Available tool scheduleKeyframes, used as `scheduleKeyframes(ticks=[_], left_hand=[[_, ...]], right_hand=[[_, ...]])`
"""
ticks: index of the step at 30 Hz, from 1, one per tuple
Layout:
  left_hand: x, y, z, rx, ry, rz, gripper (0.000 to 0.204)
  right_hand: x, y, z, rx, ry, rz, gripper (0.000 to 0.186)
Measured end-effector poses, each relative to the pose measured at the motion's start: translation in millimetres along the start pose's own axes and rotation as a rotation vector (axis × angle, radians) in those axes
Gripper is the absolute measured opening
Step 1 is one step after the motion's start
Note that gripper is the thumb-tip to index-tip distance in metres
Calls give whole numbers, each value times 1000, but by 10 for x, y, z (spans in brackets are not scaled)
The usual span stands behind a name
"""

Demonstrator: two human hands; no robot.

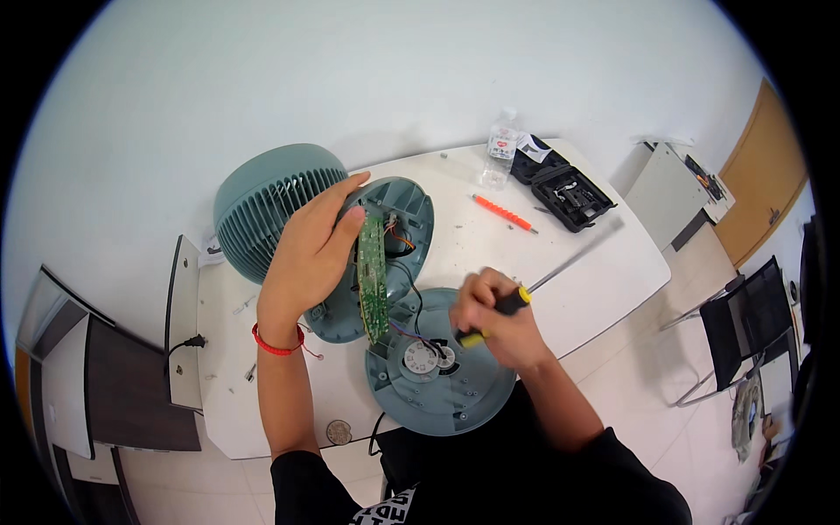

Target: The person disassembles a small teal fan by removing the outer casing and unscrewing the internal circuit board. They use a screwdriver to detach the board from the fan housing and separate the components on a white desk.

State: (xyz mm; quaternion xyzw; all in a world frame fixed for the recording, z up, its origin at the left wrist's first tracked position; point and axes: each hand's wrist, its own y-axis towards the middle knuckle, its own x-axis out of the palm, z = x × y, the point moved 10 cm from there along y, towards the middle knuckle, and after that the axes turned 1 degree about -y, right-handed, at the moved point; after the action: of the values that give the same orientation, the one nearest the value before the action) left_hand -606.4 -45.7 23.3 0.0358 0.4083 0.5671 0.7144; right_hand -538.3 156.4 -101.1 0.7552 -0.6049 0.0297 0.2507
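A: Progress? 
B: Fan [278,206] base plate [440,378] was already off, flat on table [577,280] — circuit board [373,276] exposed, wires still attached.

A: Hands? 
B: Left hand [308,254] pressed open against the housing; right hand [499,319] clenched round the screwdriver [500,306], plate's screws apparently out.

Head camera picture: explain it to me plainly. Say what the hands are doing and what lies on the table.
This is one wide fisheye view from a camera on a person's head, looking down, so straight edges bend. No machine: two bare hands. The left hand steadies an opened grey-green fan beside its green circuit board. The right hand grips a yellow-and-black screwdriver over the detached round base plate. On the white table also lie an orange-handled tool, a clear plastic bottle and an open black tool case.
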Motion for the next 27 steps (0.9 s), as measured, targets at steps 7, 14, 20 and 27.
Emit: scheduleKeyframes(ticks=[7,14,20,27], left_hand=[[-121,-78,-109,-87,-147,-65,43],[-179,-316,-326,-262,-188,-356,42],[-198,-359,-332,-218,-132,-374,41],[-282,-329,-175,-188,109,-286,36]], right_hand=[[-112,857,62,-8,-773,217,31],[43,1026,89,-90,-1001,321,33],[-64,1009,85,-153,-906,369,30],[-1140,442,-143,87,-1336,352,30]])
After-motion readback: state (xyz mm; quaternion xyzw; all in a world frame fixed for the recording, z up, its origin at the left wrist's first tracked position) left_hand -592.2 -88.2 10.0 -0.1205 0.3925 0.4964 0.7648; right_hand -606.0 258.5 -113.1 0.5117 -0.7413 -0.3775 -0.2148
